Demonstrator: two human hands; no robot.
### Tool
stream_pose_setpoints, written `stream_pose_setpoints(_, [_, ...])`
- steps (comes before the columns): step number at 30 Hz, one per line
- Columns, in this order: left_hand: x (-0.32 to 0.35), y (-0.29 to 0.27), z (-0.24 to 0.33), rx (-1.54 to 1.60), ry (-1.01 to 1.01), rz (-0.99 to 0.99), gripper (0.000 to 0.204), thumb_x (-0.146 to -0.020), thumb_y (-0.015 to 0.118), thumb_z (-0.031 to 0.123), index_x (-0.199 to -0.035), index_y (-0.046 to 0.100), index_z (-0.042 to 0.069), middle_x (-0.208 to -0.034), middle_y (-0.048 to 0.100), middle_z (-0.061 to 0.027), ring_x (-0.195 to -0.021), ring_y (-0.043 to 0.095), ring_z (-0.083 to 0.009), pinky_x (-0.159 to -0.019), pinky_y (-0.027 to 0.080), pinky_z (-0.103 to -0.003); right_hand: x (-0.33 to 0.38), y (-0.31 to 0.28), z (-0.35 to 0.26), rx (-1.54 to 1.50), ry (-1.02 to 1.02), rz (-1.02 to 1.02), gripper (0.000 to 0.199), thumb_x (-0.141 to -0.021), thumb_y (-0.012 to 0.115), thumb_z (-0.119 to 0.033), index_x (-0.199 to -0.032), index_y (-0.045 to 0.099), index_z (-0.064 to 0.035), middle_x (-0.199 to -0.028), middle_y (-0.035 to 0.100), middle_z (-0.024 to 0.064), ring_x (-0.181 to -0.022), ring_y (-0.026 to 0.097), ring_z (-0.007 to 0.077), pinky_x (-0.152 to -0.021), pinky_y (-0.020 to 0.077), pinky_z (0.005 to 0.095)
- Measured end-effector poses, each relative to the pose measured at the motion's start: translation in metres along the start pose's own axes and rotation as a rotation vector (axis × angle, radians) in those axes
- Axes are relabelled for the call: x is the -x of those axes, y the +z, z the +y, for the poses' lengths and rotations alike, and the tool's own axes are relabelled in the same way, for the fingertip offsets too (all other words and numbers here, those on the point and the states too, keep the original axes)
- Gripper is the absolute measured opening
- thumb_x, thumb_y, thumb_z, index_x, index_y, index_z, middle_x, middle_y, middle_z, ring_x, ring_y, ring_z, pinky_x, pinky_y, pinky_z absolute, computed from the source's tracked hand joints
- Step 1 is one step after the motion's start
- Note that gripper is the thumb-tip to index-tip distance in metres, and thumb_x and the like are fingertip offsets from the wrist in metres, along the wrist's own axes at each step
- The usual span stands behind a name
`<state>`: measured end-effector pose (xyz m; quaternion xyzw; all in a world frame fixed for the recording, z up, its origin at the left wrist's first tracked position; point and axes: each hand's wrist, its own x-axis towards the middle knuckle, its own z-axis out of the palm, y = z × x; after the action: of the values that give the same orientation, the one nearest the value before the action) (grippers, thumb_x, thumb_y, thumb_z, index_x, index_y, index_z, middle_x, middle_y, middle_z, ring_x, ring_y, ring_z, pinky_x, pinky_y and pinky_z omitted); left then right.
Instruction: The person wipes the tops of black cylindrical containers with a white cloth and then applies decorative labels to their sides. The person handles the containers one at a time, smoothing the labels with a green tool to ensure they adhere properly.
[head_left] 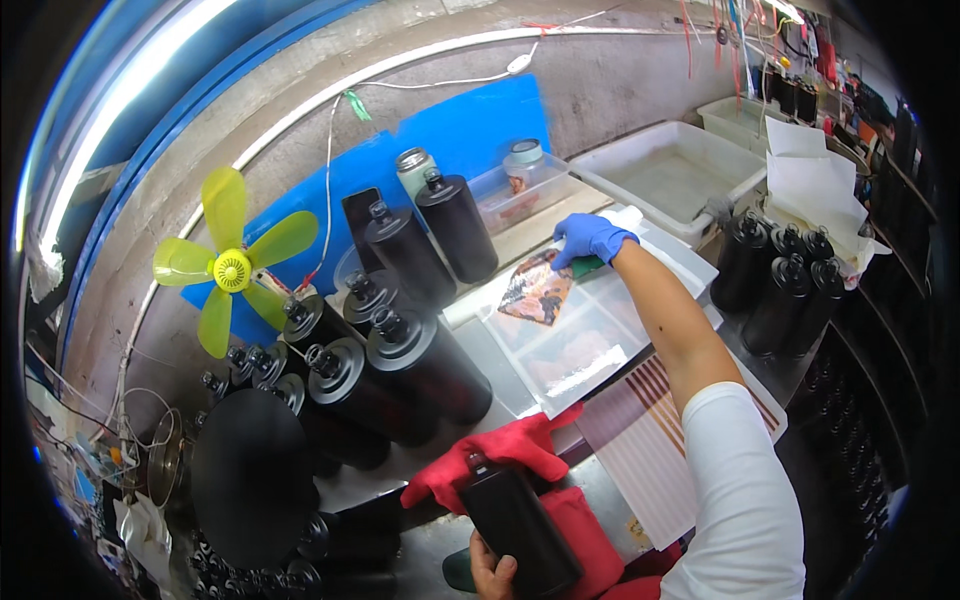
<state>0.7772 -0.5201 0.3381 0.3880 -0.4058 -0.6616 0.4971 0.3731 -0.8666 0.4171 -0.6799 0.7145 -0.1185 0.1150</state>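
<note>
My left hand (494, 572), bare, grips the lower part of a black bottle (515, 530) that lies tilted over red cloth (590, 540). My right hand (592, 240), in a blue glove, reaches to the far end of a translucent plastic box (560, 365). Its fingers are bent down beside a small patterned piece (538, 290) with pink, black and cream marks. A bit of a green thing (588, 266) shows under the glove; the fingertips are partly hidden, so what they pinch is unclear.
Several black bottles (430, 365) crowd the left of the bench, near a yellow-green fan (232, 270). More stand at the right (785, 290). A white basin (672, 170) and a clear tub (525, 190) with a jar lie at the back. A striped sheet (640, 450) lies under my right arm.
</note>
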Motion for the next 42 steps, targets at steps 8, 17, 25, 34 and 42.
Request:
stream_pose_setpoints(8, [-0.002,-0.004,0.0,-0.002,-0.027,0.0,0.075,-0.083,0.067,0.03,-0.14,0.029,0.0,-0.128,0.048,-0.0114,-0.116,0.049,-0.0219,-0.098,0.039,-0.033,-0.004,0.029,0.007,-0.267,0.041,0.325,0.027,-0.067,0.075,-0.033,-0.081,0.073,-0.0112,-0.09,0.068,0.0076,-0.081,0.065,0.0252,-0.077,0.0501,0.0334])
stream_pose_setpoints(17, [0.009,-0.009,-0.004,-0.402,0.318,0.119,0.059,-0.087,0.059,0.016,-0.136,0.032,-0.005,-0.126,0.048,-0.0144,-0.113,0.049,-0.0234,-0.097,0.04,-0.034,0.076,-0.018,-0.054,0.06,-0.394,0.538,0.02,-0.081,0.059,-0.029,-0.088,0.063,-0.0106,-0.078,0.064,0.0171,-0.076,0.064,0.0356,-0.068,0.0501,0.0456])
stream_pose_setpoints(25, [-0.013,0.044,0.114,-0.761,0.609,0.011,0.077,-0.068,0.067,0.011,-0.136,0.034,-0.005,-0.136,0.042,-0.0198,-0.124,0.045,-0.029,-0.104,0.034,-0.038,0.25,-0.107,-0.156,0.118,-0.693,0.174,0.019,-0.084,0.057,-0.026,-0.084,0.059,-0.0073,-0.074,0.061,0.0172,-0.072,0.063,0.0361,-0.063,0.0491,0.0415])
stream_pose_setpoints(34, [-0.038,0.093,0.121,0.14,-0.005,-0.665,0.029,-0.08,0.069,-0.002,-0.107,0.059,-0.002,-0.103,0.063,-0.004,-0.093,0.059,-0.0089,-0.082,0.048,-0.023,0.342,-0.119,-0.185,-0.134,-0.711,-0.081,0.018,-0.08,0.065,-0.028,-0.092,0.063,-0.0145,-0.071,0.063,0.0108,-0.066,0.063,0.0322,-0.058,0.0492,0.0388])
stream_pose_setpoints(42, [0.035,0.054,0.091,0.002,0.281,-0.333,0.015,-0.082,0.059,-0.014,-0.092,0.055,-0.003,-0.111,0.06,-0.0181,-0.09,0.064,-0.0185,-0.078,0.054,-0.03,0.385,-0.059,-0.172,-0.569,-0.393,-0.257,0.021,-0.072,0.077,-0.014,-0.091,0.068,-0.007,-0.074,0.062,0.0045,-0.062,0.058,0.0101,-0.056,0.0452,0.0237])
